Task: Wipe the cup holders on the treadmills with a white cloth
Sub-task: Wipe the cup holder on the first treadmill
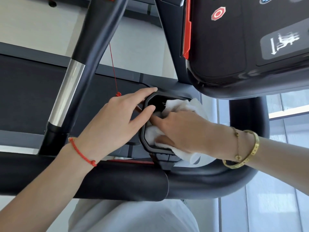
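A: In the head view, where was the white cloth point(179, 106)?

B: It was stuffed into the black cup holder point(145, 104) beside the treadmill console point(234, 47), with bunched folds spilling over the holder's right rim and a flat corner hanging past the near edge.

A: And the hands?

B: The right hand point(182, 131) lay on the cloth, pressing it down into the holder. Its forefinger pointed left across the opening, and the thumb sat on the cloth near the lower rim. The other fingers were buried in the fabric, so whether they curled round it I couldn't quite tell; it looked like a press more than a grasp. The left hand point(117, 121) rested on the holder's left rim, fingers fairly straight and spread, one fingertip reaching the far corner, another dipping over the inner edge. It held nothing.

A: Anything else nearby?

B: A black handlebar point(117, 181) ran across below both wrists, and a red safety cord point(113, 69) hung down just beyond the left hand.
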